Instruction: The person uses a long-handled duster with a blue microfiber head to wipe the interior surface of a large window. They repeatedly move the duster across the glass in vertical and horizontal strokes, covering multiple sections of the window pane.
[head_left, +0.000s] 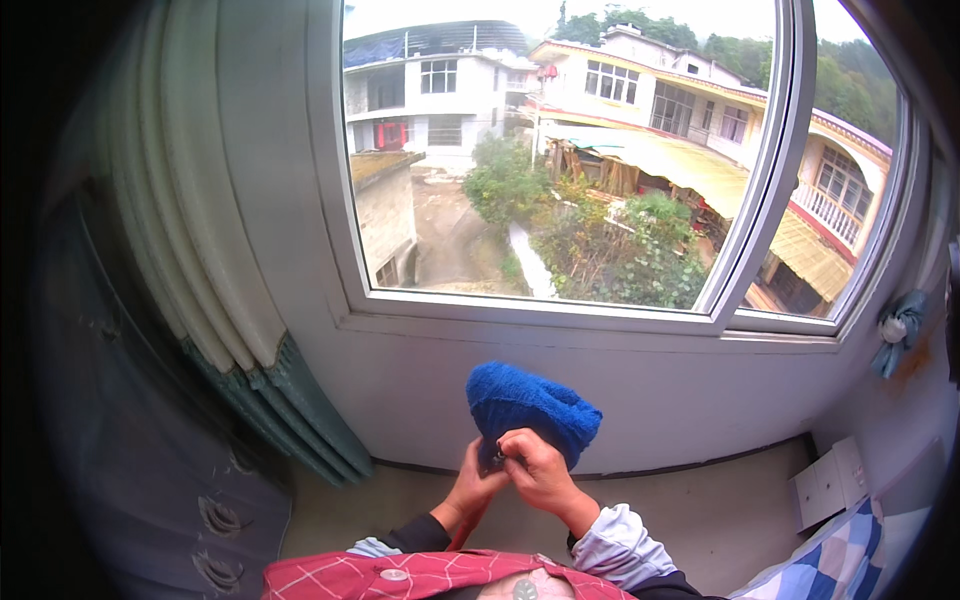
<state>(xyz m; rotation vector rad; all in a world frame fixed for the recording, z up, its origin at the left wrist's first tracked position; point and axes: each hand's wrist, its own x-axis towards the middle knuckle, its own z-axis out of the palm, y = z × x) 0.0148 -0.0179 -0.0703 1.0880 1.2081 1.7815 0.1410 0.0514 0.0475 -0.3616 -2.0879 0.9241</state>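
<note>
In front of me, a blue fluffy cloth head (530,405), which looks like a mop's, is held up below the window. A dark part shows at its base, and a reddish strip like a handle (470,526) runs down beside my left wrist. My left hand (474,486) is closed around the base from the left. Close against it, my right hand (540,474) is closed, with thumb and fingers pinching at a small dark spot on the base. What exactly lies between those fingers is too small to make out.
A sliding window (530,308) in a pale frame fills the wall ahead. Cream and teal curtains (300,410) hang at the left beside dark patterned fabric (220,520). At the right stand a small white drawer cabinet (832,484) and a checked bedcover (825,550).
</note>
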